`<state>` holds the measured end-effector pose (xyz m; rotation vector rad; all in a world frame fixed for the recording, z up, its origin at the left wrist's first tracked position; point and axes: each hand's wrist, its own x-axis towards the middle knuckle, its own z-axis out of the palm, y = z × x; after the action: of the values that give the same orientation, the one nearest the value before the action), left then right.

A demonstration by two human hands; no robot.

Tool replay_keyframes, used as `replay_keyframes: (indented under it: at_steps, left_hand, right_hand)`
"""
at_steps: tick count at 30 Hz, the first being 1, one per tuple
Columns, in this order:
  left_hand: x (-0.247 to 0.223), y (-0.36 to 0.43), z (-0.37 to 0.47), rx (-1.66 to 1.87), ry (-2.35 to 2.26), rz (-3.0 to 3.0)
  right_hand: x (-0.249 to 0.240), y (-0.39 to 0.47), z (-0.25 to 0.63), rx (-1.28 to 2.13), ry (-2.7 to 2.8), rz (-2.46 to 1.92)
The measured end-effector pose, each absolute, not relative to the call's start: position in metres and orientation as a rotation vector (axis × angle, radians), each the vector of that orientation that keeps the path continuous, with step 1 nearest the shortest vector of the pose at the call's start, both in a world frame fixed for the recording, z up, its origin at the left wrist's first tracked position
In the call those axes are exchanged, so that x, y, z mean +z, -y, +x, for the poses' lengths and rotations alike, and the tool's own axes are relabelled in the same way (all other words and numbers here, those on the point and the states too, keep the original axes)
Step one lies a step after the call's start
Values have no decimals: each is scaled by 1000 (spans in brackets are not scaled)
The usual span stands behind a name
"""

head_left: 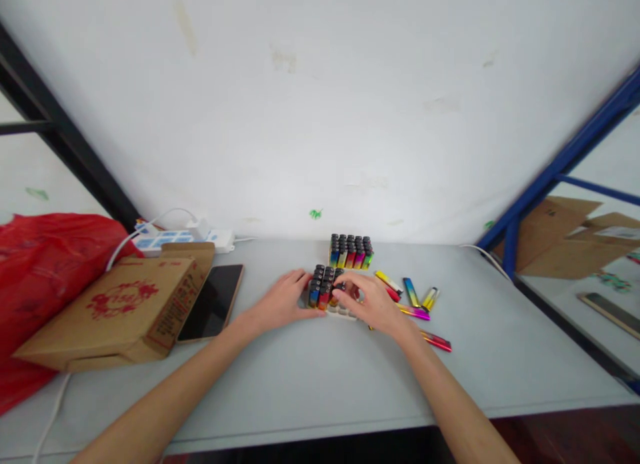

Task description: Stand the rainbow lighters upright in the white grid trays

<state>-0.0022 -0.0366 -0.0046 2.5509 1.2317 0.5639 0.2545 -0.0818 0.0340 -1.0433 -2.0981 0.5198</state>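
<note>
Table (300, 377) spans the lower frame. Left hand (283, 300), half open, grips the left side of a partly filled white tray (345, 313) at centre; right hand (374, 303), fingers curled, pinches one black-topped lighter (339, 286) there. Loose lighters (411, 293) lie right of centre.

Through my feed this is probably a small workshop: lighters (351, 253) ranked on the grey table (280, 391), cartons (550, 251) right of it.

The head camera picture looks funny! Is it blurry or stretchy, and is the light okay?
Head view: soft, fairly even light on the white wall; head view: black post and blue post lean outward, probably wide-lens stretching; head view: lighters look slightly fuzzy, tiny details unreadable.
</note>
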Motion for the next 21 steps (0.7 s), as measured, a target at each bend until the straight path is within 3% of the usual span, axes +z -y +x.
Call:
replay_keyframes:
  at_steps: [13, 21]
  left_hand:
    - [-1, 37, -1, 537, -1245, 2552]
    - [1, 36, -1, 505, -1271, 2547]
  right_hand:
    - [38, 79, 262, 414, 2014, -1040]
    - [44, 63, 327, -113, 1707, -1395]
